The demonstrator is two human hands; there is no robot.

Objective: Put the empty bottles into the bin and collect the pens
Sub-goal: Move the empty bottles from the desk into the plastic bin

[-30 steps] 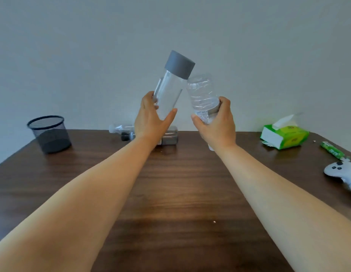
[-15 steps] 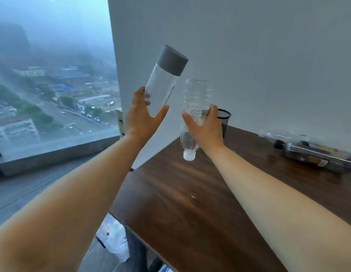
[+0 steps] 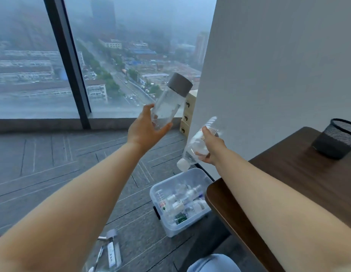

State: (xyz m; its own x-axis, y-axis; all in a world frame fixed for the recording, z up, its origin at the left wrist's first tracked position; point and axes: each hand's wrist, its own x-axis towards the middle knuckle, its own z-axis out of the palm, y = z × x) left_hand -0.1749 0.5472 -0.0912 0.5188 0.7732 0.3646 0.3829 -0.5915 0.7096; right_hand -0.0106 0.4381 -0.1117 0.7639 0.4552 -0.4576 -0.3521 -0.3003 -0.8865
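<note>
My left hand [image 3: 145, 132] grips a clear bottle with a grey cap [image 3: 168, 101], held tilted with the cap up, out over the floor. My right hand [image 3: 212, 148] grips a clear plastic bottle with a white cap [image 3: 196, 146], cap pointing down, above the far end of a clear plastic bin [image 3: 171, 228]. The bin stands on the floor beside the table corner and holds several empty bottles. No pens are visible.
A dark wooden table [image 3: 300, 183] is at the right with a black mesh pen cup [image 3: 337, 140] near its back edge. Cardboard boxes [image 3: 187, 114] are stacked by the white wall. A power strip [image 3: 111, 250] lies on the floor beside a large window.
My view has swung left and down from the table to the floor. Both hands have carried their bottles past the table edge, and the right one now hangs over the bin.
</note>
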